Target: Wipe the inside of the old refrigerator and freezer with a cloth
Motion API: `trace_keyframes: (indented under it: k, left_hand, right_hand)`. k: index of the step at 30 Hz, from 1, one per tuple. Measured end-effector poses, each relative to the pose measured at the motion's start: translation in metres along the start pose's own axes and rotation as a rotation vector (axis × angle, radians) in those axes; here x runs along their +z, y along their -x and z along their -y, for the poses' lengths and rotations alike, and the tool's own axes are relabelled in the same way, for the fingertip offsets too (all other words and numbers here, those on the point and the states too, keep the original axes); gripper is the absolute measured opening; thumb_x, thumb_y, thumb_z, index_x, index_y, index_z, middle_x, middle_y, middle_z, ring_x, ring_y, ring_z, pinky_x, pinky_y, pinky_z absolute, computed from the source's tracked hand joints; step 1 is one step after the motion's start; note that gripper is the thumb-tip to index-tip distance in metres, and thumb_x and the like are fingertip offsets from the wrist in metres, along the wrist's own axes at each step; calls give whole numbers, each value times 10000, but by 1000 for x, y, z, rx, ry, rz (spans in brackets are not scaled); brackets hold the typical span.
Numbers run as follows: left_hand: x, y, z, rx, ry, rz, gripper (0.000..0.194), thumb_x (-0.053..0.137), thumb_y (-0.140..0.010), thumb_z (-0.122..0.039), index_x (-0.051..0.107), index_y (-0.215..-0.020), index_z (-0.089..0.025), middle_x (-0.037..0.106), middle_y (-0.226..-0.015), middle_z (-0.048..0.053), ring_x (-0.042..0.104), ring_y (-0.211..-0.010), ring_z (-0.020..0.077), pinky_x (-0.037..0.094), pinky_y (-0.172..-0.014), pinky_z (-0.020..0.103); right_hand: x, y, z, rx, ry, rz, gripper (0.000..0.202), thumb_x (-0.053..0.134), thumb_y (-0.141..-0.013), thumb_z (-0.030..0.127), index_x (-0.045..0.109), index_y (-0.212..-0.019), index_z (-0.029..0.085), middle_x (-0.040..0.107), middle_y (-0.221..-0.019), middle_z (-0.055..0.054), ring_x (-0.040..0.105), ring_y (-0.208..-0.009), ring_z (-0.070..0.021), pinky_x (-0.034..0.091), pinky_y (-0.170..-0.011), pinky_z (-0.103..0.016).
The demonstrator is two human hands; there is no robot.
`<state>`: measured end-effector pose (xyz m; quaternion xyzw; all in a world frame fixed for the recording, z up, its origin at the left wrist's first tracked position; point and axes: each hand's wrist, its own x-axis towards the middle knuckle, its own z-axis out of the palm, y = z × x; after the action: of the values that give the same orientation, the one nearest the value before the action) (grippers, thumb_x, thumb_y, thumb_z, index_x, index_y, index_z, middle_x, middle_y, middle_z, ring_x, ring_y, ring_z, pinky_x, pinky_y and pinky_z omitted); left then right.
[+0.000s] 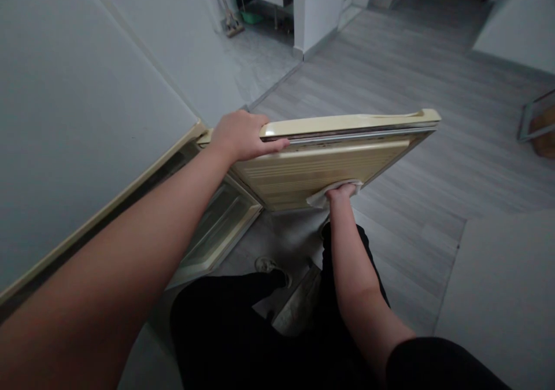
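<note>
A cream-coloured fridge-like door (303, 176) stands open, its ribbed inner panel turned toward me. My left hand (243, 136) grips the top edge of this door near its hinge side, fingers wrapped over it. Lower down, my right hand (341, 192) presses a white cloth (319, 198) against the inner panel near its far side. The cabinet (217, 228) that the door belongs to is open at the left, partly hidden behind my left arm.
Pale wall (87, 89) rises on the left. A mop (234, 26) stands at the back near a white wall corner (318, 14). At the right edge is a metal-framed object (540, 121). A white surface (503, 297) lies at the lower right.
</note>
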<state>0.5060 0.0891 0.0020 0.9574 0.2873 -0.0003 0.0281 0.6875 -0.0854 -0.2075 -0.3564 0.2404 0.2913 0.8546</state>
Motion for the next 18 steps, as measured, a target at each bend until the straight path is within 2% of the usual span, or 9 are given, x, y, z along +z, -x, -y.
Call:
trace_keyframes:
  k: [2,5,10,12,15,18]
  left_hand:
    - [-1,0,0,2,-1,3,692,440,-768,-779,676,-1097,-218,687,-1022,116,596,-1064,360,392,-852,406]
    - [-1,1,-1,-5,12,2,694,441,-769,-771,672,-1104,-209,682,-1040,124,593,-1082,380,383,-867,415]
    - [0,0,0,-12,45,-8,673,462,-758,-759,668,-1110,-223,688,-1048,118,593,-1102,382,380,-877,418]
    - [1,-1,1,-4,43,-11,680,459,-757,-768,668,-1108,-225,693,-1048,116,594,-1102,379,382,-879,414]
    - [3,-2,3,7,29,-7,706,446,-755,-788,672,-1101,-216,696,-1038,121,600,-1086,378,386,-873,411]
    - [4,-2,5,17,6,-13,727,428,-749,-814,680,-1074,-214,699,-1018,126,611,-1054,373,392,-852,409]
  right_hand:
    - [5,8,-3,-17,12,-28,604,90,-935,441,639,-1068,227,702,-1028,-35,642,-1012,-176,546,-953,-456]
    - [17,33,-33,-1,26,-2,636,81,-940,479,634,-1105,210,705,-1049,-43,645,-1020,-174,547,-955,-431]
    - [44,96,-115,290,66,318,638,124,-918,465,641,-1137,163,709,-1052,-90,621,-1085,-224,523,-970,-490]
    - [54,116,-138,356,87,409,619,169,-907,473,648,-1128,150,713,-1033,-101,612,-1092,-241,504,-988,-512]
    - [64,129,-144,360,64,471,576,209,-898,447,660,-1095,147,717,-979,-101,603,-1108,-257,482,-1002,-541]
    - [67,124,-114,288,51,412,556,188,-903,385,663,-1074,153,712,-951,-86,600,-1123,-248,490,-993,-540]
